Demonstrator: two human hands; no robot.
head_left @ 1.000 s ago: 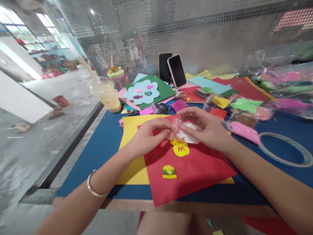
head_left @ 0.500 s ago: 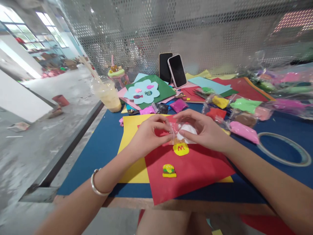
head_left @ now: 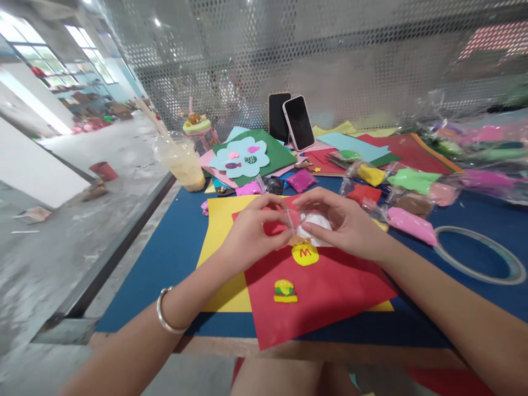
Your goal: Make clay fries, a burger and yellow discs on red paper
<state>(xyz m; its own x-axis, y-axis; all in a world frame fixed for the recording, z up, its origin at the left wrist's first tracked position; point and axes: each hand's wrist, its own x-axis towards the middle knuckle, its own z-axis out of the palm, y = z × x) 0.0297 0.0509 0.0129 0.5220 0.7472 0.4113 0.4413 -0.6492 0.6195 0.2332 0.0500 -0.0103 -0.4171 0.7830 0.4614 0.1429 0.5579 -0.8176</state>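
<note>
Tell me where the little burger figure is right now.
In the head view, the burger figure lies on the red paper, low and slightly right of centre, just below and left of the yellow piece with red lettering.

The clear bag of white material (head_left: 318,226) has shifted to cover more of the yellow fries figure (head_left: 305,254).

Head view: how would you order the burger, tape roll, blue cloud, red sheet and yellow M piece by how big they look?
Largest to smallest:
1. Red sheet
2. Tape roll, by its outline
3. Blue cloud
4. Burger and yellow M piece: too alike to rank
</note>
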